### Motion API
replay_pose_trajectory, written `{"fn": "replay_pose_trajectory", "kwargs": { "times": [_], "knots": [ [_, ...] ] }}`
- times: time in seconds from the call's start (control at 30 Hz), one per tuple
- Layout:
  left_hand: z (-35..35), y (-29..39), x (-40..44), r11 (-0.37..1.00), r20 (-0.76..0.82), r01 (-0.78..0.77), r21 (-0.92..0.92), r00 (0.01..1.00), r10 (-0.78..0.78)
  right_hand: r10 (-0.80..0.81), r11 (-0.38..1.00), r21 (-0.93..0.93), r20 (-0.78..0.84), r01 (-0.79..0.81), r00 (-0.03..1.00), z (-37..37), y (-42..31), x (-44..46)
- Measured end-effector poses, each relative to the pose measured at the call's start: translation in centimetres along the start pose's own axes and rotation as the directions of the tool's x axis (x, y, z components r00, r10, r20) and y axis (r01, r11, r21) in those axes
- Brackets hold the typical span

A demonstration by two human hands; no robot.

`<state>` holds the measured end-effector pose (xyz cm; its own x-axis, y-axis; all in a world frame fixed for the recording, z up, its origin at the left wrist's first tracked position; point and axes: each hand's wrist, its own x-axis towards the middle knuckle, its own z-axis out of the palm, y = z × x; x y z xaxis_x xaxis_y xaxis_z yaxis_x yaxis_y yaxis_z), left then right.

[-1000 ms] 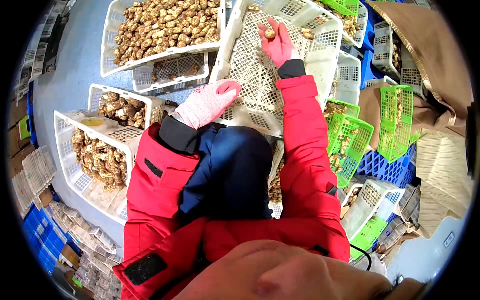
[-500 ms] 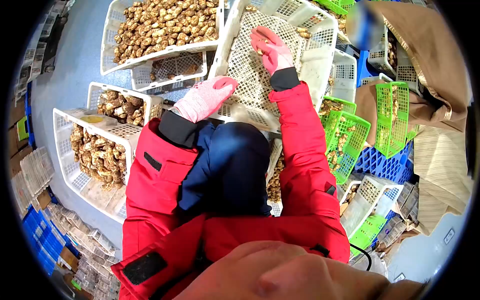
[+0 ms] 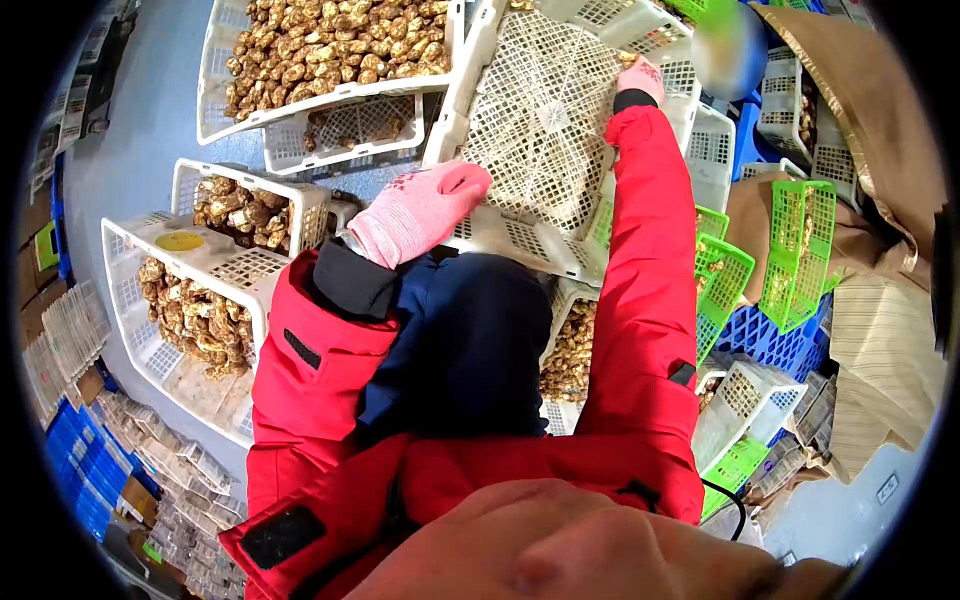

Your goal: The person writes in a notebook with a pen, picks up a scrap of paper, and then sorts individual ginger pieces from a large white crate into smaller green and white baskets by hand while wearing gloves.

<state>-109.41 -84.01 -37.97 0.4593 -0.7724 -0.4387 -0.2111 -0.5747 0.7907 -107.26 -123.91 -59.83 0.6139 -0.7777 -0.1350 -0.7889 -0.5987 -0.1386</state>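
Both my hands wear pink knit gloves. My left hand is curled closed above my knee, beside the near left edge of a white plastic crate. Whether anything sits inside its fingers is hidden. A pale lattice panel, stained brown in places, lies across the crate. My right hand reaches to the crate's far right side, its back toward me. Its fingers are mostly hidden, beside a few small brown bulb-like pieces.
A white crate heaped with brown bulbs stands at the upper left. More bulbs fill crates on the left. Green baskets with small pieces stand to the right, near a blue pallet and brown cloth.
My right hand has moved right, from over the lattice panel, palm up with a small piece on it, to the crate's right side. My left hand stays curled in nearly the same place.
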Motion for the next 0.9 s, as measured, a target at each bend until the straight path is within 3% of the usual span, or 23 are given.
{"fn": "replay_pose_trajectory", "kwargs": {
  "times": [0.03, 0.1, 0.17, 0.23, 0.33, 0.43, 0.47, 0.5, 0.53, 0.57, 0.63, 0.67, 0.7, 0.77, 0.83, 0.9],
  "knots": [
    [0.1, -0.2, 0.2, 0.990, 0.039, -0.097, 0.098, 0.995, 0.094, -0.036, 0.994, -0.102, -0.067, 0.029, 0.997, 0.1, 0.4, -0.9],
    [0.5, -0.4, 0.3, 0.975, 0.000, -0.171, 0.143, 0.985, 0.173, -0.028, 0.994, -0.111, -0.179, 0.008, 0.984, 1.2, 0.4, -0.8],
    [0.2, 0.1, 0.4, 0.996, 0.021, -0.034, 0.087, 0.999, 0.032, -0.010, 0.971, -0.238, -0.112, -0.017, 0.994, 1.4, 0.2, 0.2],
    [0.2, 0.2, 0.5, 1.000, -0.002, 0.000, 0.006, 1.000, 0.000, -0.084, 0.921, -0.385, -0.038, 0.063, 0.996, 1.6, 0.4, 0.1],
    [0.3, 0.1, 0.6, 0.999, -0.014, 0.014, -0.037, 1.000, -0.015, -0.146, 0.897, -0.425, -0.020, 0.124, 0.989, 2.0, 0.7, 0.6],
    [0.6, 0.3, 0.6, 0.999, -0.001, -0.013, -0.038, 1.000, 0.013, -0.116, 0.934, -0.341, 0.006, 0.111, 0.993, -0.2, -0.1, -1.0],
    [0.6, 0.4, 0.5, 0.997, -0.006, 0.009, -0.075, 1.000, -0.009, -0.075, 0.979, -0.189, 0.031, 0.079, 0.997, -0.7, -0.4, -1.0],
    [0.6, 0.5, 0.4, 0.993, -0.013, 0.030, -0.113, 0.999, -0.032, -0.123, 0.986, 0.106, -0.027, 0.125, 0.992, -1.8, -0.7, -2.3],
    [0.4, 0.6, 0.3, 0.998, -0.026, -0.058, -0.020, 0.998, 0.058, -0.148, 0.734, 0.677, 0.084, 0.052, 0.985, -1.2, -0.8, -2.6],
    [0.4, 0.7, 0.2, 0.997, -0.032, -0.072, -0.011, 0.997, 0.072, -0.233, 0.206, 0.973, 0.155, -0.107, 0.960, -1.1, -1.1, -3.0],
    [0.6, 0.9, 0.1, 0.995, -0.041, -0.103, 0.011, 0.994, 0.103, -0.408, -0.306, 0.898, 0.177, -0.317, 0.896, -4.0, -2.4, -6.3],
    [0.4, 1.6, 0.0, 1.000, -0.016, -0.014, -0.028, 1.000, 0.013, -0.615, -0.436, 0.785, 0.097, -0.440, 0.783, -4.6, -2.9, -7.3],
    [0.6, 1.4, 0.0, 0.999, -0.018, -0.009, -0.047, 1.000, 0.008, -0.691, -0.502, 0.648, 0.097, -0.573, 0.716, -6.6, -3.6, -9.2],
    [1.2, 0.3, 0.1, 0.996, -0.024, 0.007, -0.087, 1.000, -0.009, -0.694, -0.520, 0.662, 0.040, -0.540, 0.719, -7.6, -5.1, -11.3],
    [1.5, 0.2, -0.1, 0.994, -0.043, 0.021, -0.112, 0.999, -0.026, -0.624, -0.405, 0.849, 0.016, -0.340, 0.781, -8.6, -5.7, -13.4],
    [1.4, 0.2, -0.4, 0.997, -0.064, -0.020, -0.073, 0.998, 0.016, -0.630, -0.363, 0.879, 0.013, -0.309, 0.777, -8.9, -6.4, -13.8]
  ]
}}
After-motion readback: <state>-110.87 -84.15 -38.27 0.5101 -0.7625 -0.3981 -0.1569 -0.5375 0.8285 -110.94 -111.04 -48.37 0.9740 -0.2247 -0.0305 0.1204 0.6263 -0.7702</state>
